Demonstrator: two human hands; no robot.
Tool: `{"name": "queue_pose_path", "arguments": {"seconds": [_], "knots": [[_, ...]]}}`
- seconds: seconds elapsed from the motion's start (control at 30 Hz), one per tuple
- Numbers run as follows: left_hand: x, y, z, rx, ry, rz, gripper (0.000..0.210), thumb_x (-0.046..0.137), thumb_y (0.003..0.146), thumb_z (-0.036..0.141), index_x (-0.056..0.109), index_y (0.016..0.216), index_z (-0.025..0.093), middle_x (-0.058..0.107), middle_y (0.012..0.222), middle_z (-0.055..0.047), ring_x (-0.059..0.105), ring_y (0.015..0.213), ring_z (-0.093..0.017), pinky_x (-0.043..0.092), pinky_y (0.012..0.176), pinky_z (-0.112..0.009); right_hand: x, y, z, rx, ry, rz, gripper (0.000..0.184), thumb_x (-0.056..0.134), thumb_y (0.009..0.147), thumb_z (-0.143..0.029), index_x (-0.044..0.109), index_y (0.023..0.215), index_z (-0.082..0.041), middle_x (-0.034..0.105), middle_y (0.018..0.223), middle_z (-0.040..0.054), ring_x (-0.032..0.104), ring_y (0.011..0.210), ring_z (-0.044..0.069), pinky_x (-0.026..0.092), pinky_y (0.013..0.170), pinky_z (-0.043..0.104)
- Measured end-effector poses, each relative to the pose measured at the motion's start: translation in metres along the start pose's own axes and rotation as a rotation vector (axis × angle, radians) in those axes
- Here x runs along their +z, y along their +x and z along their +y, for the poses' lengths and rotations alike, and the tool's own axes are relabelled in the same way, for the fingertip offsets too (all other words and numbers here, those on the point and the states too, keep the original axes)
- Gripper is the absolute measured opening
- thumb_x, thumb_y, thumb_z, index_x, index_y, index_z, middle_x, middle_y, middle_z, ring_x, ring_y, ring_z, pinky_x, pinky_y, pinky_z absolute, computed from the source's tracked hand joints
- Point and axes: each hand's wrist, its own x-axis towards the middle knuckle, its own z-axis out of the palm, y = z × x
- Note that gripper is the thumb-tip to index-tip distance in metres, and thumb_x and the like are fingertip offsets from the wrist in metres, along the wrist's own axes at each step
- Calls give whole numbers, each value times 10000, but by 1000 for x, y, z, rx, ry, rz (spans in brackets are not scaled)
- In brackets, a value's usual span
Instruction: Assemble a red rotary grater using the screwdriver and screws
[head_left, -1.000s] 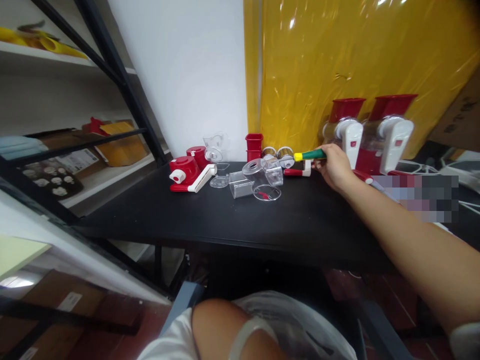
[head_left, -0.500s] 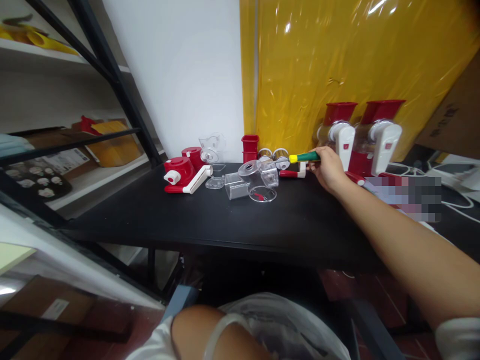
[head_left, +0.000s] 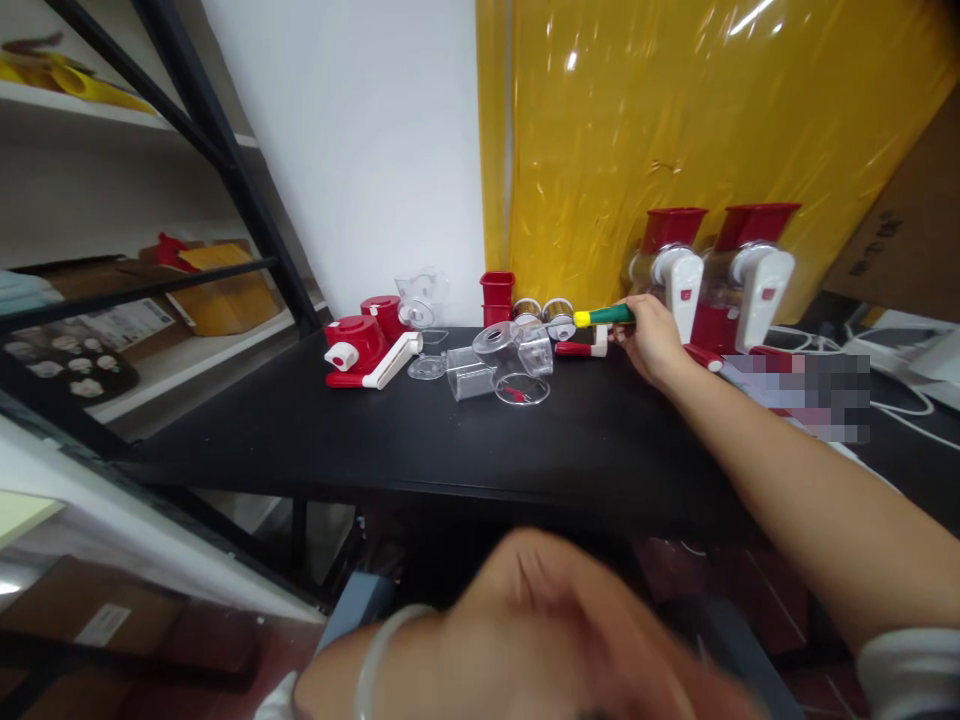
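My right hand (head_left: 651, 338) grips a screwdriver by its green and yellow handle (head_left: 606, 315), the shaft pointing left above the table. Just left of its tip lies a clear plastic housing (head_left: 472, 374) with a round opening. A clear ring-shaped part (head_left: 523, 390) rests against it, a small red piece showing inside. Behind the tool are metal grater drums (head_left: 557, 311) and a red-and-white crank handle (head_left: 581, 349). Low and close to the camera, my left hand (head_left: 570, 620) is smeared by motion; its fingers cannot be made out.
Red bases with a white crank (head_left: 356, 345) stand at the left of the black table (head_left: 360, 440), beside clear parts (head_left: 427, 367). A red hopper (head_left: 496, 295) is at the back. Two assembled rotary graters (head_left: 757, 270) stand right, with white cables (head_left: 907, 405) beyond. Shelving (head_left: 187, 390) borders the left.
My left arm has risen into view at the bottom, bringing the blurred hand over my lap. My right hand still holds the screwdriver in nearly the same place.
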Motion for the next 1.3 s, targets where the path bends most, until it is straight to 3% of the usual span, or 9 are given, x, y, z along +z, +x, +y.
{"name": "queue_pose_path", "arguments": {"seconds": [0.1, 0.17, 0.5, 0.73, 1.07, 1.3], "knots": [[-2, 18, 28, 208, -85, 77, 182, 749, 816, 193, 750, 998, 176, 719, 1095, -86, 717, 878, -179, 585, 675, -188, 0, -1, -1, 8, 8, -10, 104, 542, 799, -266, 507, 707, -234, 473, 557, -47, 416, 444, 91, 440, 428, 230], [-5, 24, 38, 280, -70, 122, 203, 738, 830, 167, 740, 1033, 175, 713, 1117, -82, 714, 883, -170, 594, 666, -182, -1, 0, 0, 7, 4, -14, 101, 550, 799, -265, 513, 710, -233, 475, 557, -47, 423, 444, 91, 442, 435, 234], [-6, 26, 36, 363, -17, 330, 174, 853, 734, 250, 767, 852, 157, 753, 925, -73, 719, 684, -158, 601, 556, -168, -4, 4, 4, -3, 2, -24, 148, 598, 806, -294, 524, 686, -247, 479, 558, -31, 425, 440, 101, 461, 427, 264], [-5, 27, 36, 429, 3, 340, 99, 844, 740, 207, 760, 774, 166, 753, 849, -48, 696, 584, -132, 611, 524, -186, -7, 8, 8, -20, 17, -31, 161, 623, 792, -325, 539, 676, -254, 492, 564, -24, 426, 440, 105, 454, 420, 275], [-8, 30, 34, 438, 40, 362, 146, 849, 723, 230, 729, 733, 148, 736, 757, -38, 634, 462, -101, 623, 503, -237, -6, 7, 9, -15, 18, -8, 177, 634, 784, -340, 543, 662, -248, 500, 572, -15, 444, 459, 106, 444, 423, 279], [-9, 32, 35, 481, 29, 327, 132, 828, 745, 212, 712, 718, 154, 733, 813, -21, 643, 485, -100, 628, 513, -246, -5, 5, 8, -32, 21, -13, 182, 642, 779, -374, 542, 694, -248, 478, 554, -24, 433, 448, 113, 451, 410, 284]]}}
